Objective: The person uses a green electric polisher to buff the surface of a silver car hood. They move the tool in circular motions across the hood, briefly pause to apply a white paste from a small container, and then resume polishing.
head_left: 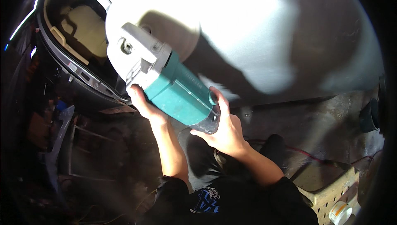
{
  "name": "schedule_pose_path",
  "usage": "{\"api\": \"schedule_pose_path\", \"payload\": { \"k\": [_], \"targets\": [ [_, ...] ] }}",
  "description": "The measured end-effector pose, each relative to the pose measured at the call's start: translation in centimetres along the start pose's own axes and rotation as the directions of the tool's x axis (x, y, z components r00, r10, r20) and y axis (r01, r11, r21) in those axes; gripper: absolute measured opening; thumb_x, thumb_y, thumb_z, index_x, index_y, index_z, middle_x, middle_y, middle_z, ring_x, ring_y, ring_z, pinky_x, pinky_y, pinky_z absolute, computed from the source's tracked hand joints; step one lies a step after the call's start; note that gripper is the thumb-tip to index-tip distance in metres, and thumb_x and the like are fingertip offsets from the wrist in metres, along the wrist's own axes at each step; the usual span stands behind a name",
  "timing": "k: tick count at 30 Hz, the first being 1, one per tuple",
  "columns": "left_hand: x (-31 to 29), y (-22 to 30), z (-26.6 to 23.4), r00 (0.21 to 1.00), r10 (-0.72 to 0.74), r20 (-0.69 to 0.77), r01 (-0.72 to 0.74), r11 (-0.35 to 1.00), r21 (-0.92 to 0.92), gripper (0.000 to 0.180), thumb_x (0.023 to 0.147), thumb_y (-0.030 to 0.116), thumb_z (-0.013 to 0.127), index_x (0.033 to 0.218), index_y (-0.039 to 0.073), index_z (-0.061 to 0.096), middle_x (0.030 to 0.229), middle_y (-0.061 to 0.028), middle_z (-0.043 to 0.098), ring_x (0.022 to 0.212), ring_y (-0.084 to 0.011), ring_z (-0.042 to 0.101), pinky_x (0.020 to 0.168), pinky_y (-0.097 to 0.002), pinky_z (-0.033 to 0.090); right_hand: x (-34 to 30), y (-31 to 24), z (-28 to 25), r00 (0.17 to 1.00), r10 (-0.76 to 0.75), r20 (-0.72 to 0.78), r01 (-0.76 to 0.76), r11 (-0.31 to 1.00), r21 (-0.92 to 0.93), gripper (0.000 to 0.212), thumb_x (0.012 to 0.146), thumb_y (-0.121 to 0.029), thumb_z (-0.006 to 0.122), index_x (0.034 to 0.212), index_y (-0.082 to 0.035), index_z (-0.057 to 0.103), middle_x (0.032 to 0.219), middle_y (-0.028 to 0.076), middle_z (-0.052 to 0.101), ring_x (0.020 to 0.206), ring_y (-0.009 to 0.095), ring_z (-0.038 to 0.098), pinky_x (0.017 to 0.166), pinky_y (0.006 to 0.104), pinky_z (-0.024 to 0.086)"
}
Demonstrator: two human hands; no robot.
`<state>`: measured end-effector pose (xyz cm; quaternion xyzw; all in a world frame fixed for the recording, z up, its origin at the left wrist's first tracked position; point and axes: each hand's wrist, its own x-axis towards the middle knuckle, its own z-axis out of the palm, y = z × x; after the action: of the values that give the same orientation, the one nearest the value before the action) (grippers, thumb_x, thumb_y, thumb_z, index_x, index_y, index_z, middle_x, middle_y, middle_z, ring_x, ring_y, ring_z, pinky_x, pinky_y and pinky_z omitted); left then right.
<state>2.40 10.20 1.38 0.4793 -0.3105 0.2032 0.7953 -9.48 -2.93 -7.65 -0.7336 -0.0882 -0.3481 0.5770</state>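
Observation:
A teal power polisher (184, 90) with a silver-grey metal gear head (144, 47) slants across the middle, its head toward the upper left. Beneath the head a pale round disc (182, 32) shows, washed out by strong light. Behind lies a large, smooth silver car panel (256, 68); whether the disc touches it I cannot tell. My left hand (145, 106) grips the polisher's body just behind the gear head, thumb up along its side. My right hand (226, 132) is wrapped around the dark rear end of the polisher.
On the left, an open car doorway shows a beige seat (84, 28) and a dark sill (84, 76). At the lower right stands a beige crate (331, 190) with a white tub (340, 212). A red cord (304, 152) crosses the floor; a dark bucket (368, 115) stands far right.

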Motion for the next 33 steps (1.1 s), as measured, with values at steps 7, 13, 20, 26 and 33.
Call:
{"api": "schedule_pose_path", "payload": {
  "k": [7, 13, 20, 26, 33],
  "targets": [
    [-10.9, -6.1, -5.5, 0.968, -0.083, -0.236, 0.098, 0.994, 0.051, 0.070, 0.102, 0.057, 0.040, 0.137, -0.003, 0.048, 0.132, -0.0143, 0.057, 0.114, -0.0252, 0.059, 0.097, -0.0434, 0.049, -5.4, 1.8, -3.2, 0.924, 0.335, 0.187, -0.267, 0.912, -0.313, 0.097, 0.073, -0.033, 0.083, 0.154, -0.019, 0.031, 0.110, 0.014, 0.072, 0.087, 0.039, 0.070, 0.075, 0.0478, 0.057],
    [-14.2, -6.3, 0.2, 0.970, -0.135, -0.201, 0.137, 0.991, -0.008, 0.069, 0.104, 0.055, 0.039, 0.143, -0.001, 0.040, 0.144, -0.0161, 0.047, 0.130, -0.0284, 0.050, 0.110, -0.0444, 0.040, -5.7, 0.8, -9.3, 0.954, 0.259, 0.152, -0.174, 0.889, -0.423, 0.093, 0.070, -0.018, 0.081, 0.152, -0.016, 0.036, 0.110, 0.013, 0.071, 0.083, 0.039, 0.070, 0.070, 0.0478, 0.056],
    [-3.9, -2.0, 7.7, 0.855, 0.397, 0.333, -0.517, 0.704, 0.488, 0.031, 0.100, 0.016, 0.040, 0.118, -0.007, 0.052, 0.112, -0.0233, 0.052, 0.102, -0.0338, 0.050, 0.094, -0.0405, 0.040, -1.0, -0.4, -10.5, 0.988, -0.118, -0.102, 0.098, 0.978, -0.183, 0.097, 0.067, 0.001, 0.082, 0.149, 0.001, 0.029, 0.149, 0.026, 0.043, 0.127, 0.041, 0.057, 0.105, 0.0421, 0.047],
    [-9.3, -7.7, 2.2, 0.847, 0.513, 0.144, -0.467, 0.585, 0.663, 0.044, 0.105, 0.030, 0.038, 0.128, -0.005, 0.052, 0.124, -0.0217, 0.055, 0.118, -0.0320, 0.053, 0.103, -0.0454, 0.040, -3.3, 0.2, -10.2, 0.973, 0.227, 0.033, -0.205, 0.927, -0.315, 0.093, 0.070, -0.007, 0.081, 0.149, -0.001, 0.033, 0.132, 0.023, 0.061, 0.114, 0.039, 0.066, 0.096, 0.0391, 0.052],
    [-15.4, -9.2, 1.0, 0.953, 0.068, -0.294, -0.049, 0.996, 0.072, 0.056, 0.106, 0.048, 0.035, 0.135, 0.002, 0.044, 0.137, -0.0174, 0.049, 0.124, -0.0286, 0.051, 0.105, -0.0473, 0.041, -3.6, -0.1, -10.4, 0.941, 0.255, 0.224, -0.079, 0.806, -0.586, 0.092, 0.066, -0.007, 0.072, 0.151, -0.019, 0.039, 0.093, 0.016, 0.071, 0.079, 0.040, 0.068, 0.066, 0.0480, 0.055]
  ]
}}
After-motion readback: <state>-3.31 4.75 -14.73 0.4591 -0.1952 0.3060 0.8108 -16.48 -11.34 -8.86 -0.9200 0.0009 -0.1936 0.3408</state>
